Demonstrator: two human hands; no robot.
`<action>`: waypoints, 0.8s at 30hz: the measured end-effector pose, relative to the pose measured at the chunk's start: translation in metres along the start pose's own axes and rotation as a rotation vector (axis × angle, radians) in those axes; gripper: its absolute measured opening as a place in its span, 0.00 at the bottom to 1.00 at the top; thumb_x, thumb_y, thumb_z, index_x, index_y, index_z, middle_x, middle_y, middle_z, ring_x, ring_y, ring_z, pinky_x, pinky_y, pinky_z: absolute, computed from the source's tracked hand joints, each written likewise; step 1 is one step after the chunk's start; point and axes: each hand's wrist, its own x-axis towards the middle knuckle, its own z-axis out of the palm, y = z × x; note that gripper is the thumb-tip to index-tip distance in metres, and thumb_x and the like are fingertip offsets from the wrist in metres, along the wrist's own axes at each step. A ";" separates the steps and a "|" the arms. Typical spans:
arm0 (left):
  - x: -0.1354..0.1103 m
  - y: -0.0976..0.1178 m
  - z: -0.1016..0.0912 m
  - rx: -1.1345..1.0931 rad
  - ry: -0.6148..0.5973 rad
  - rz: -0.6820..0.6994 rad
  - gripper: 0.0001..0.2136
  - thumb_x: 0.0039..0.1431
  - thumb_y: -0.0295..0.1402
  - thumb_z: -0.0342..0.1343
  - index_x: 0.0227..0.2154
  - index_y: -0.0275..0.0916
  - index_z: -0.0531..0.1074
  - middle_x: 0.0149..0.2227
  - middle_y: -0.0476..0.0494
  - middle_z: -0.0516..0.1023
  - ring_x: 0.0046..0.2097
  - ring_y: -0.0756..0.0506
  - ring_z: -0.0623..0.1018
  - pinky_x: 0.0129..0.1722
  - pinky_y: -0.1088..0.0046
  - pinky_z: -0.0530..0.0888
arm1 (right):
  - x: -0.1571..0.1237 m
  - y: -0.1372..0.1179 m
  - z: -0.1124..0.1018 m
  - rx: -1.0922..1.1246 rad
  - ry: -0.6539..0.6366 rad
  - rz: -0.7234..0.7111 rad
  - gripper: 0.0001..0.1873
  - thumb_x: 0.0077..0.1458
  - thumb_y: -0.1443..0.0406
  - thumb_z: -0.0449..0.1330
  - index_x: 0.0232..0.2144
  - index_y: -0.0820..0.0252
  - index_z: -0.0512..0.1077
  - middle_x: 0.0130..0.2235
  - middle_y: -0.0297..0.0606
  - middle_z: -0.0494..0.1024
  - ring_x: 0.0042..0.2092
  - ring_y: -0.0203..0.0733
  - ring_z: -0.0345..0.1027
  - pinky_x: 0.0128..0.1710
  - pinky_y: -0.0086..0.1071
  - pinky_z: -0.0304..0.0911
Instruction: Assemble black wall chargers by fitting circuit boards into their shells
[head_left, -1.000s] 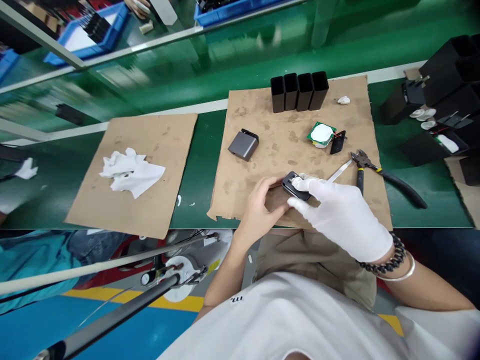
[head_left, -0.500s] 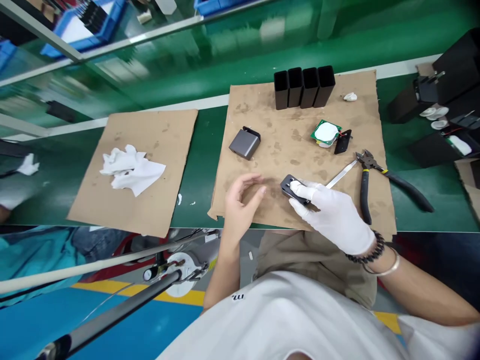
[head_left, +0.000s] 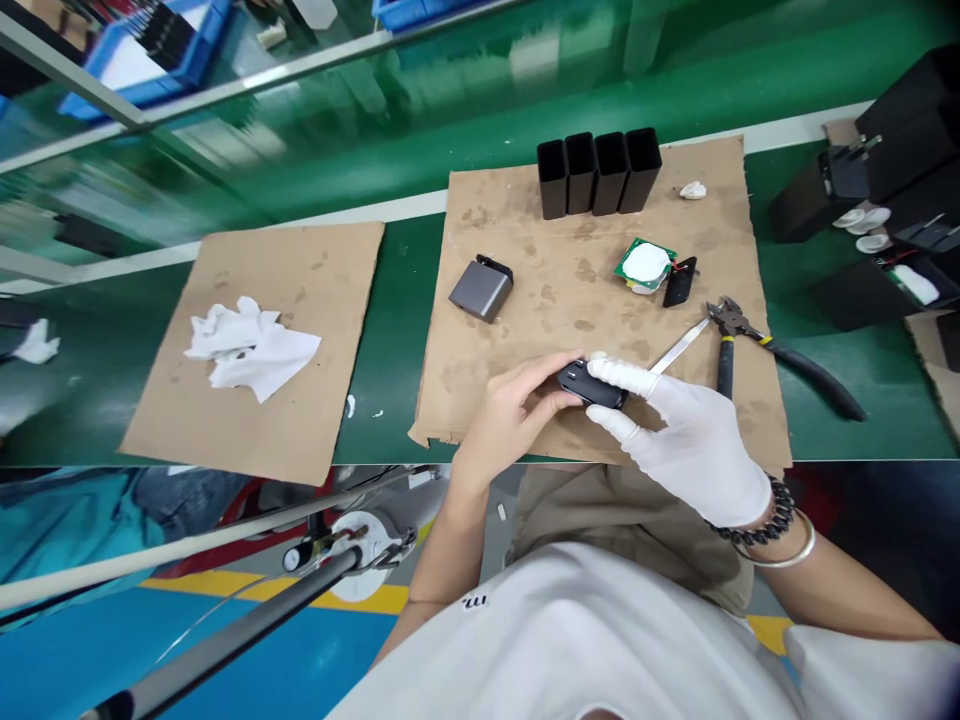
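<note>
A black power adapter (head_left: 592,384) with small metal pins on its upper face is held above the cardboard between both hands. My bare left hand (head_left: 510,415) pinches its left end between thumb and fingers. On its right end rest the thumb and fingers of my right hand (head_left: 682,435), which wears a white glove. Behind the right fingers lies a flat metal blade (head_left: 680,346), its lower part hidden by the glove. Diagonal cutters (head_left: 726,318) with black handles lie just beyond that hand, jaws near the blade's tip.
A grey adapter (head_left: 481,290), a green circuit board (head_left: 645,264) wired to a black plate (head_left: 679,282), and several black empty housings (head_left: 598,175) sit on the cardboard mat (head_left: 540,250). Crumpled white gloves (head_left: 259,345) lie on another mat. Black units (head_left: 832,190) stand at right.
My left hand has moved right and taken hold of the black adapter's left end. The right fingers have spread slightly and shifted toward the adapter's right end.
</note>
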 end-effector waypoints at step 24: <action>0.007 0.007 -0.011 -0.159 -0.135 0.040 0.18 0.65 0.30 0.64 0.56 0.50 0.79 0.56 0.45 0.83 0.59 0.43 0.82 0.62 0.64 0.79 | -0.027 -0.013 -0.003 0.071 0.055 0.349 0.21 0.60 0.64 0.68 0.56 0.54 0.76 0.56 0.38 0.82 0.55 0.49 0.80 0.57 0.40 0.78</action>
